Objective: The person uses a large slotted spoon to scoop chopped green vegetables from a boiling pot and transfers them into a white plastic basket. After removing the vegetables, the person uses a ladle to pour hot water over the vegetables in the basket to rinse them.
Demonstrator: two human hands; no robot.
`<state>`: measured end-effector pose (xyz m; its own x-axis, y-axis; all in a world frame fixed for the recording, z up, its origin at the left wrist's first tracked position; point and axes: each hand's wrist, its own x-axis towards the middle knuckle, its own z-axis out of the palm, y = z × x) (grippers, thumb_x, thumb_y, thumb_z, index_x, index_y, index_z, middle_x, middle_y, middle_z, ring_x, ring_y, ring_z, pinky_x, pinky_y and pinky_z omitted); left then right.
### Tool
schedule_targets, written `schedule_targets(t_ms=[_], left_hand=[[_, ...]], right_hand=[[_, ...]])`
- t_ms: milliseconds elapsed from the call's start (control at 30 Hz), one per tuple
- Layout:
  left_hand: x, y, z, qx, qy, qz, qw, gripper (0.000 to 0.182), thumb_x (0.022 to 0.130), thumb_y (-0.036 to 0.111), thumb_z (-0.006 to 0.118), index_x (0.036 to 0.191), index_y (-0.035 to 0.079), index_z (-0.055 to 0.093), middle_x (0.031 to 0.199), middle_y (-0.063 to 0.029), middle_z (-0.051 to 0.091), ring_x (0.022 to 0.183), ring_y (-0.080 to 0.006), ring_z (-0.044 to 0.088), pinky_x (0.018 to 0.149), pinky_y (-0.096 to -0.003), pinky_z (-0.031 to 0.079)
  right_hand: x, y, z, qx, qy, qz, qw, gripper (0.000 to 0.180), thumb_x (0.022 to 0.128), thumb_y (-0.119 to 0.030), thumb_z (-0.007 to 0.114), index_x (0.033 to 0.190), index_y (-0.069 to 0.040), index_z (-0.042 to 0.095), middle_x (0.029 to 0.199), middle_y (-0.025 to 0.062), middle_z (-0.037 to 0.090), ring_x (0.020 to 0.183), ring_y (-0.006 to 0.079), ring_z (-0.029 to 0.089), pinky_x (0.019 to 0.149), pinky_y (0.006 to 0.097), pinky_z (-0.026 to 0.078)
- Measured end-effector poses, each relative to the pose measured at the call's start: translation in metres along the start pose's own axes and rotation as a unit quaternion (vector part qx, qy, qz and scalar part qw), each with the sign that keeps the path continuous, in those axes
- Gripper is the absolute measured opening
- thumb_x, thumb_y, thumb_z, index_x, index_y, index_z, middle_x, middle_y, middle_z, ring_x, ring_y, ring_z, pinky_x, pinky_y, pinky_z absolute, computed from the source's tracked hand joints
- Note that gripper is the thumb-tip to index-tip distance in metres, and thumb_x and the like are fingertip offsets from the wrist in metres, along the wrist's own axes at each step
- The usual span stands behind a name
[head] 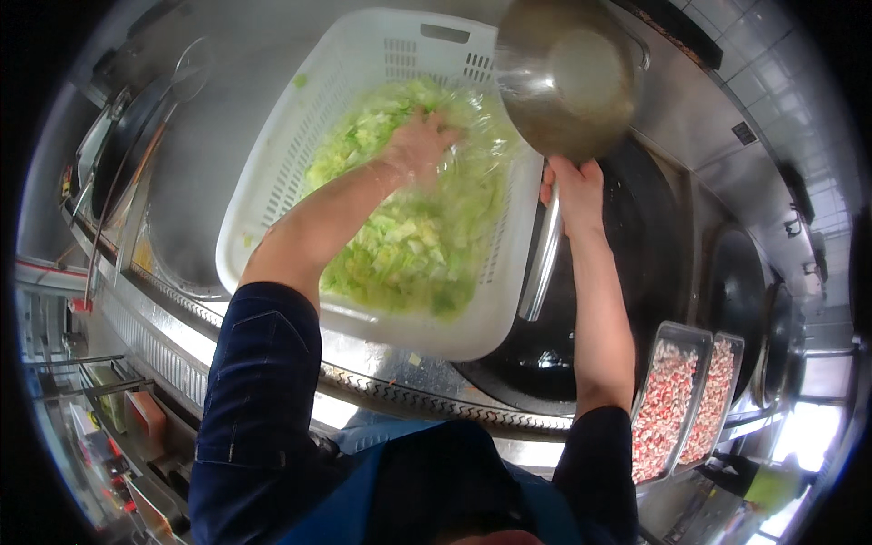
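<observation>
A large white plastic basket (504, 300) with slotted walls holds chopped pale-green leafy vegetable (409, 238), perhaps cabbage or lettuce. Over its left part reaches my left hand (419, 143), fingers spread and blurred among the leaves. Water pours and splashes beside that hand. My right hand (575, 184) grips the handle of a big metal pan or ladle-like vessel (579, 75), whose rounded underside faces me as it tips over the basket's upper right. Below my right hand, the bright metal tube of the handle slants down along the basket's right wall.
Black woks (620, 272) sit in the range to the right, a further one (732, 286) beyond. Two clear trays (664, 409) of diced red and white food stand at lower right. A wire skimmer (191, 75) lies at left. A person in a yellow-green top (773, 484) shows at far right.
</observation>
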<state>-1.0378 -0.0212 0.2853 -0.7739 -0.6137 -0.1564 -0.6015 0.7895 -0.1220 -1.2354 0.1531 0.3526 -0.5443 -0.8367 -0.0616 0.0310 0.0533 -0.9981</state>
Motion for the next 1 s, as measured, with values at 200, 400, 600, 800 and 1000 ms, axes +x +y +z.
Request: schedule_targets(t_ms=[200,400,600,800,1000], left_hand=[[0.088,-0.054,0.018,-0.017,-0.014,-0.168,0.986,0.097,0.072,0.043,0.078,0.154,0.020,0.032,0.157,-0.0229,0.029,0.145,-0.0404,0.029,0.115,-0.0481,0.035],[0.110,-0.048,0.005,-0.198,-0.022,-0.288,0.937,0.094,0.077,0.048,0.074,0.153,0.013,0.033,0.151,-0.0247,0.038,0.138,-0.0389,0.042,0.114,-0.0494,0.036],[0.021,-0.010,-0.020,-0.154,-0.139,-0.044,0.977,0.097,0.073,0.064,0.069,0.150,0.011,0.043,0.153,-0.0233,0.035,0.140,-0.0381,0.039,0.111,-0.0513,0.040],[-0.125,-0.024,-0.006,-0.090,-0.150,-0.064,0.982,0.084,0.077,0.049,0.071,0.144,0.005,0.048,0.144,-0.0222,0.045,0.130,-0.0373,0.049,0.107,-0.0460,0.043],[-0.185,-0.026,-0.021,-0.138,-0.268,-0.070,0.951,0.082,0.077,0.044,0.073,0.144,0.005,0.047,0.143,-0.0228,0.048,0.126,-0.0337,0.054,0.101,-0.0421,0.048]], right_hand=[[-0.010,0.098,-0.122,0.132,0.134,0.063,0.980,0.016,0.090,-0.020,0.061,0.085,-0.009,0.051,0.066,0.0031,0.053,0.048,0.0148,0.049,0.041,0.0298,0.036],[-0.111,0.262,-0.283,-0.150,0.256,0.188,0.936,0.011,0.095,-0.014,0.058,0.104,-0.008,0.058,0.070,0.0033,0.055,0.051,0.0161,0.053,0.045,0.0329,0.047],[-0.180,0.381,-0.277,0.078,0.331,0.318,0.885,0.012,0.090,-0.017,0.058,0.081,-0.010,0.055,0.062,0.0048,0.050,0.051,0.0205,0.051,0.047,0.0354,0.044],[-0.194,0.369,-0.225,0.385,0.009,0.388,0.837,0.020,0.089,-0.026,0.059,0.088,-0.006,0.059,0.063,-0.0033,0.053,0.052,0.0133,0.053,0.049,0.0321,0.045],[-0.181,0.279,-0.223,0.395,-0.078,0.334,0.852,0.024,0.090,-0.023,0.059,0.100,-0.001,0.060,0.065,-0.0075,0.052,0.052,0.0071,0.052,0.051,0.0271,0.044]])
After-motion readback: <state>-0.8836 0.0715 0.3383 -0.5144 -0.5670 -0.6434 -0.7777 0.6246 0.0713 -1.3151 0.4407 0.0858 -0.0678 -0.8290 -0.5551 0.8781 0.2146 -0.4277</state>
